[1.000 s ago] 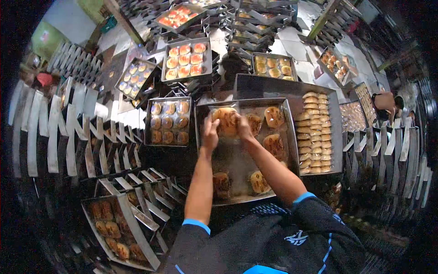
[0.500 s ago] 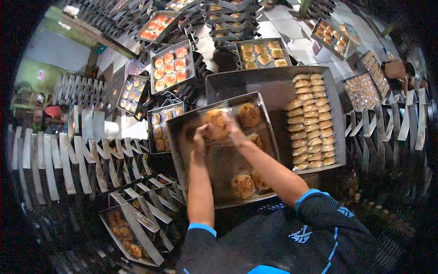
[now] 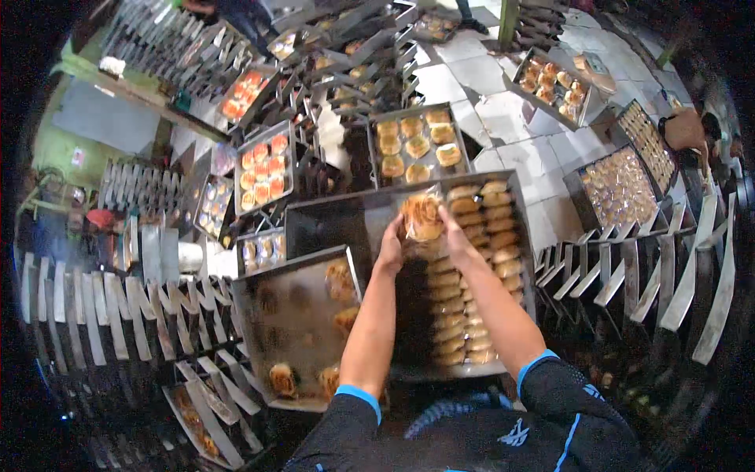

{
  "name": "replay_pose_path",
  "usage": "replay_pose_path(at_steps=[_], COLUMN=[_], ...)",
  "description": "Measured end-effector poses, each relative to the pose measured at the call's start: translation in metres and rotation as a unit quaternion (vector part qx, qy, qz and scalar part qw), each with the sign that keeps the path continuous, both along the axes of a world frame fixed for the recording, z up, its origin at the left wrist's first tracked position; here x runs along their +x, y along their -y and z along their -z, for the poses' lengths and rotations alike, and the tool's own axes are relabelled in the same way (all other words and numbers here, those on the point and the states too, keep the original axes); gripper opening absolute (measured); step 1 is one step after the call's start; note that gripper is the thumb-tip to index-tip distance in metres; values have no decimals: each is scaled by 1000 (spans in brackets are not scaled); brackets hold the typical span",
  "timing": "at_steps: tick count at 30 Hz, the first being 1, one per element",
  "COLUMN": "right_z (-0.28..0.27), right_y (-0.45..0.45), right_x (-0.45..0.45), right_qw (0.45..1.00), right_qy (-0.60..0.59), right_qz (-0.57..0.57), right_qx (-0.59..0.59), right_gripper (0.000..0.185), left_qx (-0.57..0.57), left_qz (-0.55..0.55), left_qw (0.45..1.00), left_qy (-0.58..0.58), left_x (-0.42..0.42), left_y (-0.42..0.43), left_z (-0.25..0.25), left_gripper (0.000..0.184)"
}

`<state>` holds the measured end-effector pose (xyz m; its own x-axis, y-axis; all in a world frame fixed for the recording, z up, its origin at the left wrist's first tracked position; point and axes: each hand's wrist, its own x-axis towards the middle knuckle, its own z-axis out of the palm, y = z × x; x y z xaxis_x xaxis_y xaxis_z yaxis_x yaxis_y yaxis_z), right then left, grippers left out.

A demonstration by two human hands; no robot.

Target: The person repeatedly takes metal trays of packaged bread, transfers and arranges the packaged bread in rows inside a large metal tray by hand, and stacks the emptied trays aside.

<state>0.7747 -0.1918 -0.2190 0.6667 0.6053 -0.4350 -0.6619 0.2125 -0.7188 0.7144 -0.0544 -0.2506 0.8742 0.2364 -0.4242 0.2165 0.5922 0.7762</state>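
A round browned bun [image 3: 423, 215] in what looks like a clear plastic wrapper is held between my two hands. My left hand [image 3: 393, 242] closes on its left side and my right hand [image 3: 456, 236] on its right side. Both are above a large dark metal tray [image 3: 330, 220], whose right part holds rows of wrapped buns [image 3: 472, 307] set on edge. Left of my forearms is a smaller baking tray [image 3: 303, 315] with several round buns spread on it; my left arm hides part of its right side.
Several trays of topped buns [image 3: 263, 169] stand ahead on stacks. Racks of upright metal trays [image 3: 102, 315] flank me on the left, with more trays [image 3: 668, 259] on the right. A person [image 3: 684, 130] bends at the far right, near trays of small wrapped pieces [image 3: 617, 189].
My hands have carried the bun from above the smaller baking tray rightward, over the large tray. The view has shifted, so the trays appear further left and lower.
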Motion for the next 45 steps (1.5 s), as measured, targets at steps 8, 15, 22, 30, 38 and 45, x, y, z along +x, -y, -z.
replay_pose_path(at_steps=[8,15,22,30,38,45], right_z=[87,106,69,70,126,-4], right_y=[-14,10,6,14,64,44], right_x=[27,19,6,-3,-71,-196], right_qw=[918,399,558,499,525,765], right_qy=[137,743,649,608,592,488], right_qz=[-139,-183,-221,-258,-268,14], right_qx=[-346,-505,-468,-560,-550,-421], right_gripper=[46,63,76,75,81,71], left_qx=[62,23,104,59,491,676], left_qz=[147,125,55,31,-16,-282], left_qw=[897,866,966,964,870,653], left_qy=[-412,-483,-229,-256,-49,-193], left_x=[97,86,53,49,-54,-386], left_y=[-69,-50,-13,17,-5,-216], left_z=[133,111,102,66,-56,-113], left_gripper=[52,73,87,75,81,65])
